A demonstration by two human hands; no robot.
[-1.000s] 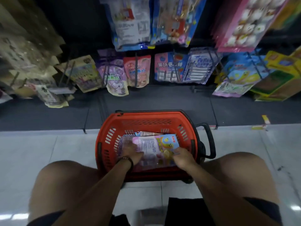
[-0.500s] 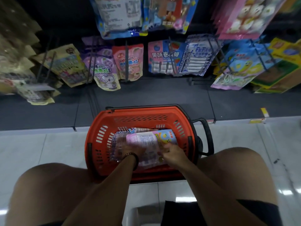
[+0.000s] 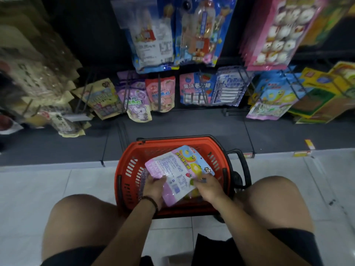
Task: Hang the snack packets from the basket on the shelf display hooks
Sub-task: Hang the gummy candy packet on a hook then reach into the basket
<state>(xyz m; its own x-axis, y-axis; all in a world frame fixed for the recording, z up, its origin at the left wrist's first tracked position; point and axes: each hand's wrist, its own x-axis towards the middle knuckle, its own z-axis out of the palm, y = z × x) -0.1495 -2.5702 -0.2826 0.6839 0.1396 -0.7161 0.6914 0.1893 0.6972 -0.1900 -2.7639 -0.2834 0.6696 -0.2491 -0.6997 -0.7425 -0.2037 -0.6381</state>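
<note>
A red plastic basket (image 3: 126,169) stands on the floor between my knees. Both hands hold snack packets (image 3: 178,169), pink and pastel with yellow fruit art, tilted up over the basket. My left hand (image 3: 154,186) grips the packets' lower left edge. My right hand (image 3: 208,186) pinches their lower right corner. More packets lie half hidden underneath inside the basket. Black wire display hooks (image 3: 202,89) on the low shelf ahead carry hanging packets.
The dark shelf base (image 3: 182,123) runs in front of the basket. Matching blue and yellow packets (image 3: 272,100) hang at the right, purple and pink ones (image 3: 137,100) at the left. The basket's black handle (image 3: 244,166) sticks out to the right. White floor tiles lie on both sides.
Both hands have lifted the packets from lying flat in the basket to tilted up above its rim. The camera has drawn closer to the shelf.
</note>
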